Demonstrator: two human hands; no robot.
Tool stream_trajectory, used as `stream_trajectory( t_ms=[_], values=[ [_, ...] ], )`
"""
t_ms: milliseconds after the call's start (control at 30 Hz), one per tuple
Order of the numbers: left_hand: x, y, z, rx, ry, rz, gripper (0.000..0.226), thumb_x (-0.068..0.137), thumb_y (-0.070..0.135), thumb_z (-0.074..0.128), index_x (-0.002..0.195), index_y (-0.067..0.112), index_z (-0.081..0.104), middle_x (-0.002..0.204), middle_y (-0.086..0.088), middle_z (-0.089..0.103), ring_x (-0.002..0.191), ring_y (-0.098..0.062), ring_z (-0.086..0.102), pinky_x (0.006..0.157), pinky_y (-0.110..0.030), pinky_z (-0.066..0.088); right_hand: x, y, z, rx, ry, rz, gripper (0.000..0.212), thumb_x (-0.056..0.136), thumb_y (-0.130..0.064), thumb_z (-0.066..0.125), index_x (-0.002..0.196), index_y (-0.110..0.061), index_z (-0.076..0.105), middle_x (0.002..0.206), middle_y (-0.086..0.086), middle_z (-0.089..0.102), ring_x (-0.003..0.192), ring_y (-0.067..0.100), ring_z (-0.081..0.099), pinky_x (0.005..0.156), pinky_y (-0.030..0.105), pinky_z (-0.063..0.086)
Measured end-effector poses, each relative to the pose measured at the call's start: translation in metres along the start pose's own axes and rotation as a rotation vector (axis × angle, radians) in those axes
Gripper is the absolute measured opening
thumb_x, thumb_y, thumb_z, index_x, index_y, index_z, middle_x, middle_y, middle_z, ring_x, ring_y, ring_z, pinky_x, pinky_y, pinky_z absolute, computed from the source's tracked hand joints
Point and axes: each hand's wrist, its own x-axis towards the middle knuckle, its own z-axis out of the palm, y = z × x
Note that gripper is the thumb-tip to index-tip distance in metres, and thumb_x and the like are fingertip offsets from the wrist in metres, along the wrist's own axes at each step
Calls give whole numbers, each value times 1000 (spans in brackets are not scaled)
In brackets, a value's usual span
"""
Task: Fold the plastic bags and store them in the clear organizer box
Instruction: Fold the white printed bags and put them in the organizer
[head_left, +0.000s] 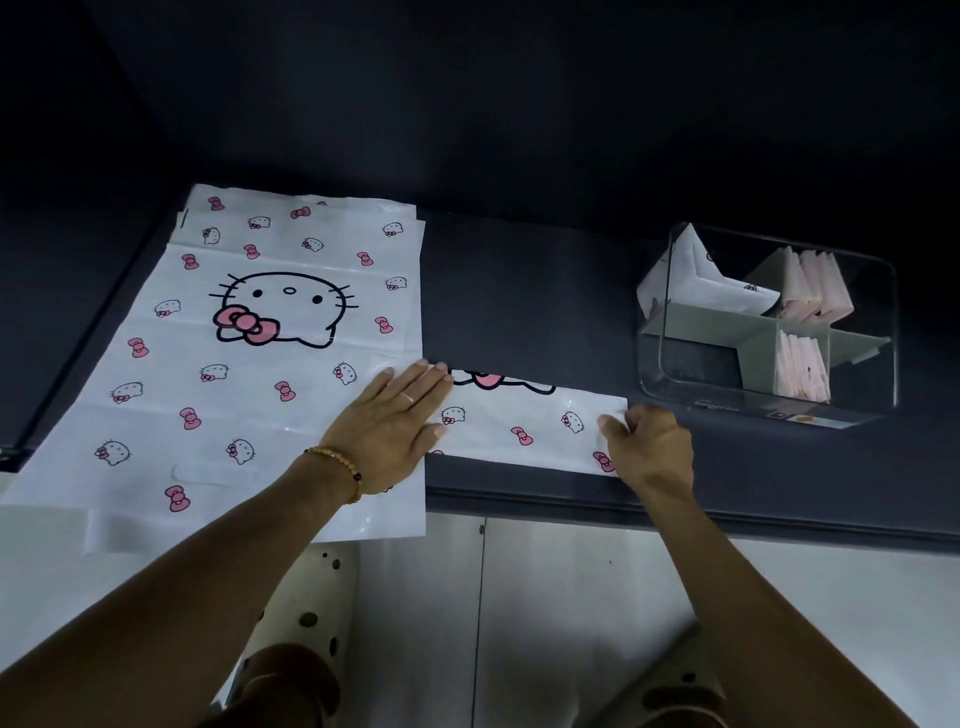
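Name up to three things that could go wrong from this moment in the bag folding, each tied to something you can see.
1. The folded strip lies near the counter's front edge; a tug from the right hand, which pinches its end, might drag it off.
2. The left hand lies flat across both the strip and the stack of flat bags, so the stack may shift too.
3. The clear organizer box already holds folded bags; a loose fold might not fit.
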Motion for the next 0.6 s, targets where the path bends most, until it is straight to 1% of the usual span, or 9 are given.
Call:
stream_trajectory(
  t_ms=[67, 167, 200, 267, 333, 367, 400, 467, 600],
  values=[
    [1, 1, 1, 29, -9, -12, 58, 98, 45, 5, 151, 21, -4, 159, 2, -4, 146, -15, -8, 119, -35, -3, -11, -2, 0, -147, 181, -98, 24, 85, -31, 64, 99, -12, 59, 94, 15, 64, 93, 38, 59, 73, 38, 45],
    [-2, 4, -1, 31, 13, -18, 66, 92, 48, -4, 151, 20, 1, 159, 1, 1, 146, -17, -4, 119, -37, -1, -32, -25, 18, -269, 334, -522, 40, 81, -19, 69, 117, -5, 61, 115, 18, 60, 106, 38, 55, 86, 46, 45],
    [-2, 5, -2, 27, 20, -21, 66, 92, 49, -4, 151, 20, 4, 159, -1, 3, 146, -18, -2, 119, -38, 0, -39, -41, 30, -247, 294, -658, 41, 83, -16, 67, 121, -2, 60, 123, 18, 58, 114, 38, 54, 95, 46, 44],
    [-3, 6, -3, 23, 34, -38, 65, 93, 47, 0, 151, 18, 9, 158, -7, 4, 146, -22, 0, 119, -40, 3, -47, -75, 58, -208, 95, -839, 45, 90, -13, 57, 133, 1, 50, 142, 18, 46, 134, 33, 40, 112, 43, 32],
    [-4, 7, -4, 27, 34, -37, 65, 93, 44, 2, 150, 14, 8, 158, -12, 7, 146, -25, 2, 119, -42, 6, -52, -99, 81, -228, -122, -885, 56, 94, -13, 48, 146, -4, 31, 156, 13, 25, 146, 25, 18, 119, 38, 12],
    [-4, 7, -4, 29, 27, -33, 65, 93, 43, 4, 150, 12, 8, 158, -13, 9, 146, -26, 4, 119, -42, 7, -50, -100, 88, -270, -165, -895, 60, 95, -16, 45, 150, -7, 22, 159, 9, 17, 147, 22, 11, 120, 37, 5],
    [-4, 6, -4, 29, 23, -32, 66, 93, 43, 6, 150, 10, 10, 157, -14, 11, 146, -26, 6, 119, -43, 9, -47, -95, 92, -321, -158, -917, 60, 97, -20, 42, 151, -9, 18, 160, 8, 14, 148, 20, 8, 120, 37, 3],
    [-4, 6, -5, 29, 21, -40, 68, 94, 45, 8, 149, 6, 15, 156, -15, 14, 146, -27, 9, 118, -44, 11, -41, -75, 88, -397, -94, -977, 56, 100, -29, 31, 151, -8, 22, 159, 8, 17, 147, 20, 12, 120, 40, 9],
    [-4, 5, -3, 18, 9, -53, 73, 91, 49, 6, 150, 5, 10, 158, -13, 8, 146, -25, 4, 119, -40, 6, -23, -39, 70, -502, -59, -1012, 63, 99, -45, 23, 150, -9, 25, 158, 7, 19, 147, 19, 15, 119, 41, 15]
  ],
)
